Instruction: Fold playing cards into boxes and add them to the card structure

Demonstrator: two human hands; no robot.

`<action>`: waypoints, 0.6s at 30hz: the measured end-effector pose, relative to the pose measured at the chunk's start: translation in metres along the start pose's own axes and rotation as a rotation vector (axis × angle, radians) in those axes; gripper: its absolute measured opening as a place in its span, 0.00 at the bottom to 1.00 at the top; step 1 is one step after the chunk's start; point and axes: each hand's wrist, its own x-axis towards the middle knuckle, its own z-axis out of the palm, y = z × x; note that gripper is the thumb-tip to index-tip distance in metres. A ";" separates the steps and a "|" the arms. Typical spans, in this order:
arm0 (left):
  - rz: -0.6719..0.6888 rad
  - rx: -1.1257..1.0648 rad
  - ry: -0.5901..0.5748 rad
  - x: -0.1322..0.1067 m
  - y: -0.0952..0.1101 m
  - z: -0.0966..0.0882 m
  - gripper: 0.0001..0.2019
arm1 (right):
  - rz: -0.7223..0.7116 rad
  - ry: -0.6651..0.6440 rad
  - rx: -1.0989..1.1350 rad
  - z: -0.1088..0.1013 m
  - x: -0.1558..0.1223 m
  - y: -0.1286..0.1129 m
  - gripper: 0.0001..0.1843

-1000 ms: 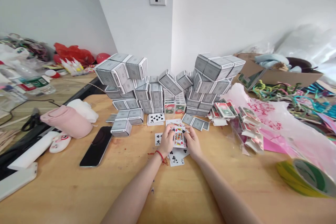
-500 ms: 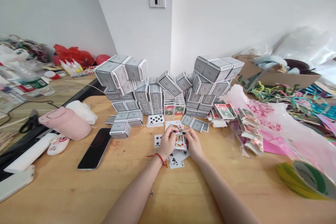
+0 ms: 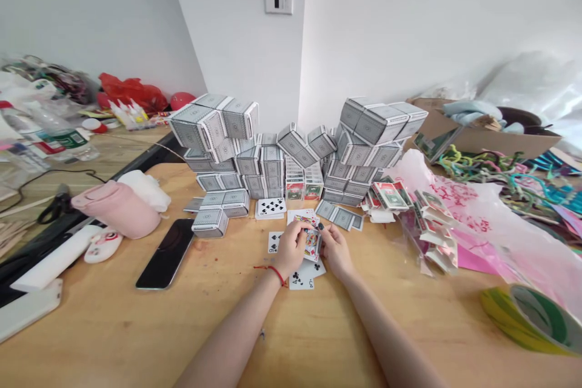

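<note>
Between my hands is a face-up king playing card point(image 3: 311, 244), its top edge pinched by my left hand point(image 3: 291, 247) and my right hand point(image 3: 334, 250). Both hands are closed at the fingertips. A red string bracelet point(image 3: 276, 275) circles my left wrist. Under and in front of the hands lie loose cards, among them a four of clubs point(image 3: 300, 280). A six of spades point(image 3: 273, 242) pokes out left of my left hand. Beyond, an eight of spades point(image 3: 270, 207) tops a small pile. Grey-backed cards point(image 3: 339, 214) lie face down to the right.
Folded-card blocks form a left stack point(image 3: 218, 133) and a right stack point(image 3: 373, 145), joined by tilted blocks point(image 3: 300, 144). A phone point(image 3: 166, 254) and pink bottle point(image 3: 116, 209) lie left. Card boxes point(image 3: 388, 196), plastic bag point(image 3: 482, 212) and tape roll point(image 3: 531, 318) are on the right.
The view has shifted slightly. My right hand's fingers have moved a little at the king's top edge, and its thumb shows more clearly. The blocks have not moved.
</note>
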 end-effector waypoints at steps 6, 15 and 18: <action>0.031 0.014 -0.010 -0.002 -0.003 -0.001 0.10 | 0.142 -0.220 0.137 -0.006 -0.002 -0.009 0.13; 0.002 0.038 0.006 -0.002 -0.006 0.000 0.10 | 0.023 -0.144 0.057 -0.007 0.001 0.003 0.15; -0.044 -0.032 0.060 -0.002 -0.005 0.002 0.11 | -0.054 -0.068 -0.001 -0.004 0.001 0.009 0.17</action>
